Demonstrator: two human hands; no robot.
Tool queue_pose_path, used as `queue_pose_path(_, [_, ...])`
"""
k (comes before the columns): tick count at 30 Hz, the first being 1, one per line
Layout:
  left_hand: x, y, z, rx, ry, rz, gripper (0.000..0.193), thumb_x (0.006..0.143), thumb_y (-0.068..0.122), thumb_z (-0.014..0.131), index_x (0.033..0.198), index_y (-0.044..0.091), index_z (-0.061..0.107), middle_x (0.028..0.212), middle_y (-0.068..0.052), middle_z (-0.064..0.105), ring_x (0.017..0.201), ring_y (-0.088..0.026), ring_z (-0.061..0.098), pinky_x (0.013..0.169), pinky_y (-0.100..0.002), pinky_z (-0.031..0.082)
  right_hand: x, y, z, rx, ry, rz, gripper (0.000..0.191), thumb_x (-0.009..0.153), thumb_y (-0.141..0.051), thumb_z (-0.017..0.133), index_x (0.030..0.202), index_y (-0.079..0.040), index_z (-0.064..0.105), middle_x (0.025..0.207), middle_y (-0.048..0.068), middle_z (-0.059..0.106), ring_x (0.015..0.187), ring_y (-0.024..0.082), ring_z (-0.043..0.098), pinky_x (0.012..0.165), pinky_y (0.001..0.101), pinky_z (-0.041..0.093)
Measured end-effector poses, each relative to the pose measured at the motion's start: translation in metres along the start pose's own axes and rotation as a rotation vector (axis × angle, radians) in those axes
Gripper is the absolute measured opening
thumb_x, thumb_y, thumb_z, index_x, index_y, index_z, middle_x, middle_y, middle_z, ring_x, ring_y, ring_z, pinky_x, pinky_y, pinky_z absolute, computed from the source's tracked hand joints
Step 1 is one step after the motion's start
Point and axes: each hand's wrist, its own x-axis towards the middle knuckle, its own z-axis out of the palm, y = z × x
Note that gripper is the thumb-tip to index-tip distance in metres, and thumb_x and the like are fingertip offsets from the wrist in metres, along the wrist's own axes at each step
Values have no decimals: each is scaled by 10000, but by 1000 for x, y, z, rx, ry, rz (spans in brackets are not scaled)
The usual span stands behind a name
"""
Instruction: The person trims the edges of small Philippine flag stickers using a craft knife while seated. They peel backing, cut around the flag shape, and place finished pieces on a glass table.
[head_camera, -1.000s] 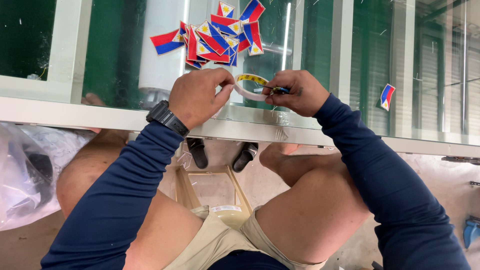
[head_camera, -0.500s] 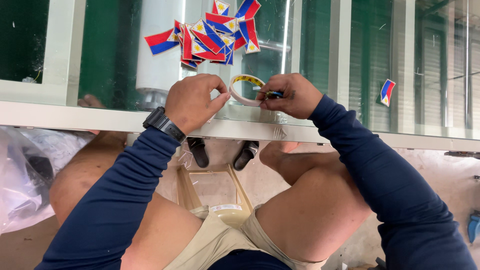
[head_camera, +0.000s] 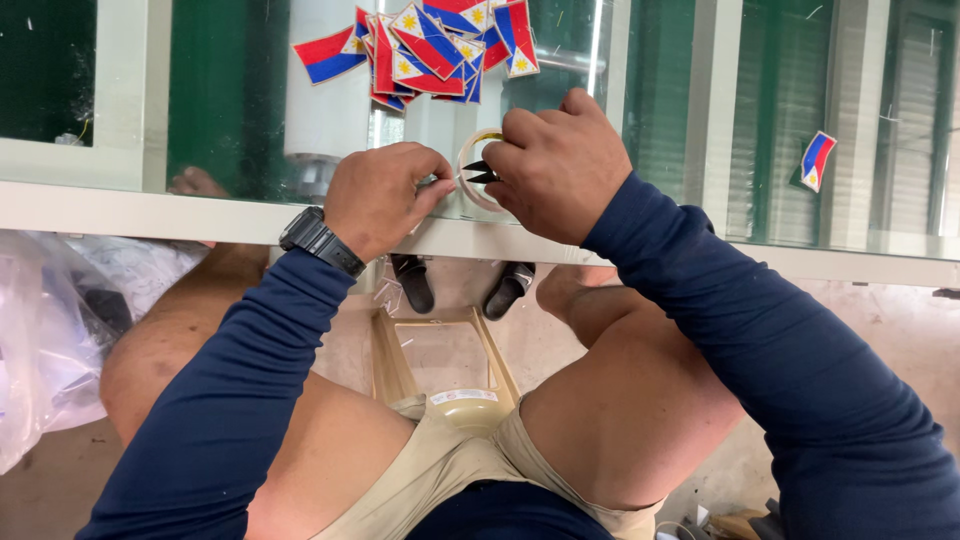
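My left hand (head_camera: 382, 195), with a black watch on its wrist, rests on the glass tabletop (head_camera: 650, 150) and pinches the edge of a roll of clear tape (head_camera: 474, 163). My right hand (head_camera: 560, 160) lies over the roll from the right and holds small black scissors (head_camera: 478, 172), whose tips point left at the tape between my hands. A pile of small red, blue and white flag stickers (head_camera: 420, 45) lies on the glass just beyond my hands.
One single flag sticker (head_camera: 817, 160) lies on the glass at the right. Through the glass I see black sandals (head_camera: 460, 285) on the floor. A clear plastic bag (head_camera: 50, 330) sits at the left. I sit on a beige plastic stool (head_camera: 440, 360).
Both hands and the tape roll shifted slightly; my right hand now covers more of the roll, and the scissor tips show between my hands.
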Motion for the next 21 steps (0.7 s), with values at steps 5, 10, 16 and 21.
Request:
queue_pose_path(5, [1,-3,2,-3,2,25,141,921,255,748,952,118,748,896,-57,713,779,-292,678,669,-406,523,8,-3,4,-65,27,-79,218,871,-348,791,863,-149,701,795,10,563,739,204,598,748,394,387])
queue_pose_path(10, [-2,-7,3,-6,8,42,133,923,248,743,948,117,745,888,-57,707,778,-291,673,664,-410,518,13,-6,8,-107,30,-117,155,880,-291,759,844,-153,698,808,0,556,769,196,597,796,393,403])
queue_pose_path(16, [-5,-9,2,14,21,40,137,925,259,739,938,122,743,884,-46,704,762,-277,671,659,-406,519,19,-11,11,-167,-5,-151,145,876,-265,742,786,-162,693,798,-5,548,779,189,600,824,382,413])
queue_pose_path(21, [-7,-13,0,31,32,50,139,929,263,734,947,125,741,887,-41,703,767,-277,673,664,-403,524,22,-14,12,-161,-15,-141,135,885,-266,735,787,-176,709,791,-15,553,782,181,605,831,380,411])
